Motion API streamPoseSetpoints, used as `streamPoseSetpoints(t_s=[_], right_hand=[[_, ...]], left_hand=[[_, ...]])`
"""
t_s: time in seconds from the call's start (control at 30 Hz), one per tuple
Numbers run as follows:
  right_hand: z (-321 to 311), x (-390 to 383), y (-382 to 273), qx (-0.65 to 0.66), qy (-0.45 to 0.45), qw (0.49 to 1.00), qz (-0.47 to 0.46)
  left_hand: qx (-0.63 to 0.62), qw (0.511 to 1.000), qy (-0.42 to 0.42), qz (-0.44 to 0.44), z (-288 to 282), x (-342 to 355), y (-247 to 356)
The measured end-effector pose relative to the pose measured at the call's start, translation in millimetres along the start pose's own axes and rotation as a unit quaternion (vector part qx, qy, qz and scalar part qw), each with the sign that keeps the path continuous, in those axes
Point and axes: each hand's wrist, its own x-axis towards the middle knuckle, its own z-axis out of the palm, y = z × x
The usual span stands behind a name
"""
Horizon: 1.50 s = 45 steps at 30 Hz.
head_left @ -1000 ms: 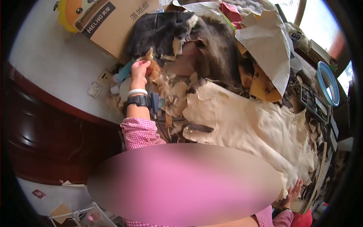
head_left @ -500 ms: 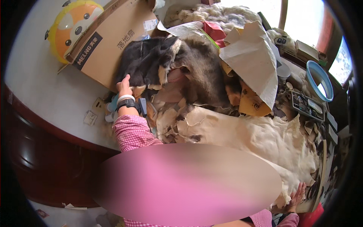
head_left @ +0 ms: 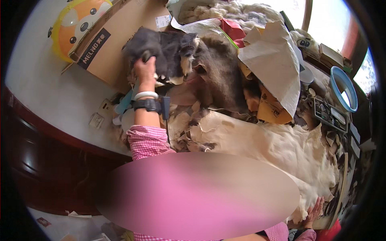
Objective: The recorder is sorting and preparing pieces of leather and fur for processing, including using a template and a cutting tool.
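Note:
My left hand is closed on the near left part of a black fur pelt, whose edge is bunched up and slightly blurred. Beside it, to the right, lies a brown fur hide with part of its bare skin side turned up. A large cream-coloured hide is spread flat across the work surface in front of me. At its near right corner rests my right hand, fingers stretched out along the ragged edge. A blurred oval covers the lower middle of the picture.
Behind the black pelt stands a cardboard box, with a yellow and orange animal balloon at its left. Crumpled paper lies over the hides at centre right. Farther right are a blue basin and a tray of small items.
My left hand has moved forward and slightly right, taking hold of the black pelt and pushing its edge up and away. The right hand stays in place.

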Motion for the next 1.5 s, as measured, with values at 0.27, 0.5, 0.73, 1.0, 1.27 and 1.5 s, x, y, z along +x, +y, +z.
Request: streamPoseSetpoints(t_s=[0.27,0.5,0.73,1.0,1.27,1.5], right_hand=[[27.3,-4.2,31.6,-0.043,0.059,0.996,-0.055],[1.2,2.3,6.8,-0.016,0.012,0.999,-0.042],[28.5,-11.7,35.5,-0.05,0.061,0.995,-0.053],[-3.6,-2.1,-0.5,-0.005,0.002,1.0,-0.009],[-8.8,-1.5,-6.8,0.022,0.01,1.0,-0.005],[-15.6,2.2,-14.0,0.028,-0.012,0.999,0.018]], left_hand=[[0.264,0.846,-0.182,0.426,76.4,-115.2,92.8],[0.262,0.801,-0.282,0.459,121.0,-169.8,49.5],[0.31,0.821,-0.305,0.369,123.9,-149.0,74.9],[-0.263,0.964,-0.021,-0.044,102.7,-28.2,37.9],[-0.075,0.952,0.213,-0.206,38.9,0.3,-34.0],[0.174,0.944,0.096,0.263,80.3,-42.3,6.8]])
